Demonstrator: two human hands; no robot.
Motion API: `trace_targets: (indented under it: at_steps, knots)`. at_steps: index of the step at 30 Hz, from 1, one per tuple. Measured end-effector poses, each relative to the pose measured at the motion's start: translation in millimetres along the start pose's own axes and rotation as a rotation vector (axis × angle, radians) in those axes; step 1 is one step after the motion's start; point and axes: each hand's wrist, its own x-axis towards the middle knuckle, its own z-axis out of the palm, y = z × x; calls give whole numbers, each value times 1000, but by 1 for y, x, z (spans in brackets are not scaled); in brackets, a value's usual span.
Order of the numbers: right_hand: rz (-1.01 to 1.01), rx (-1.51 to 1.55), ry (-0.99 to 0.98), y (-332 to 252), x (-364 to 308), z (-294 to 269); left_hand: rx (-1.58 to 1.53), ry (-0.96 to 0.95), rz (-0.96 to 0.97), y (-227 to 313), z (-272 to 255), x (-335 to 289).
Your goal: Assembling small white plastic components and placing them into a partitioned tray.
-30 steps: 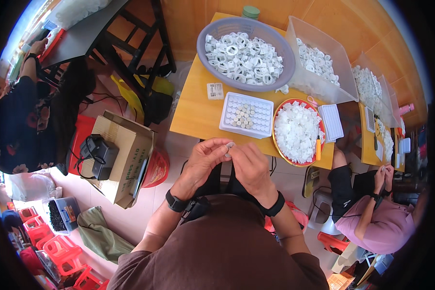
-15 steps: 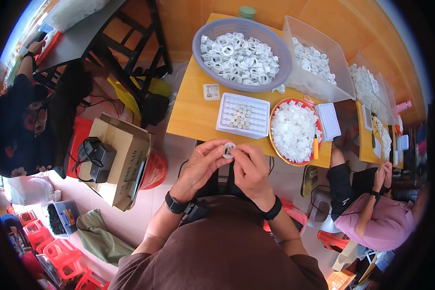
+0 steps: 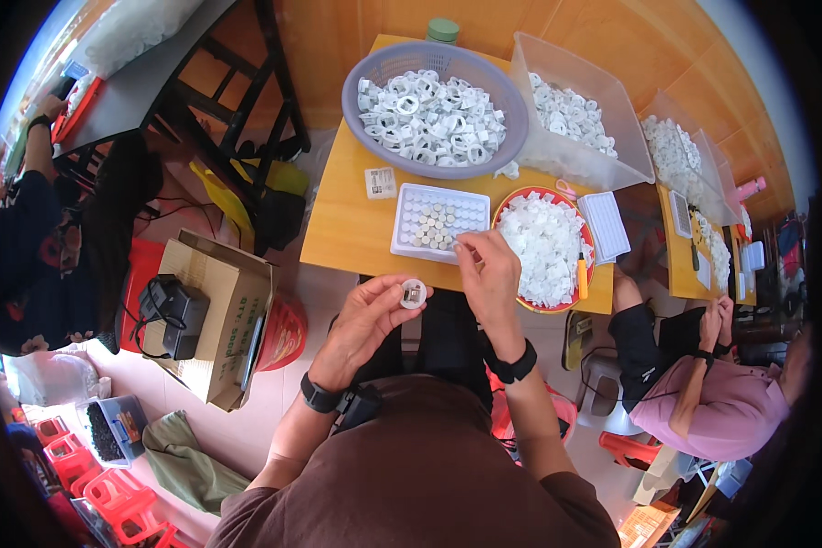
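Observation:
A small round white plastic housing with metal pieces in its middle sits between the thumb and fingers of my left hand, just off the table's front edge. My right hand is held over the front edge, by the near right corner of a white moulded tray. Its thumb and forefinger look slightly apart, and I see nothing between them. Several silvery round button cells lie loose in that tray. To the right, a red-rimmed round tray holds a heap of small clear-white plastic pieces.
Behind stand a grey-purple basket of white ring parts and a clear bin of white parts. An orange-handled tool leans on the red rim, beside stacked white trays. A person in pink sits right; another is left.
My hands have parted. The left moved slightly left and down with the white housing; the right let go of it and moved right and up toward the tray. The view shifted slightly.

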Motion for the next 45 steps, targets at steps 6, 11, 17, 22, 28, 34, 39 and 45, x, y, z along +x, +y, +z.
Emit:
trace_targets:
  at_steps: [6,11,17,22,28,34,39,45]
  knots:
    - [63,-173,-124,5,18,7,-7,12,5,1,-3,-3]
    - [29,-240,-110,8,19,12,-25,-22,16,0,-5,-2]
    - [108,-144,-127,8,19,8,-26,-36,5,2,0,-2]
    - [121,147,-129,-24,2,-5,-31,17,4,1,-3,-1]
    - [-89,163,-119,-41,-26,-2,-52,22,5,-1,3,3]
    - [-264,42,-11,-36,-31,4,-12,50,9,0,6,4]
    - [-316,33,-25,-33,-34,3,12,93,19,-3,6,5]
    - [-348,29,-26,-35,-32,2,50,83,46,-2,8,4]
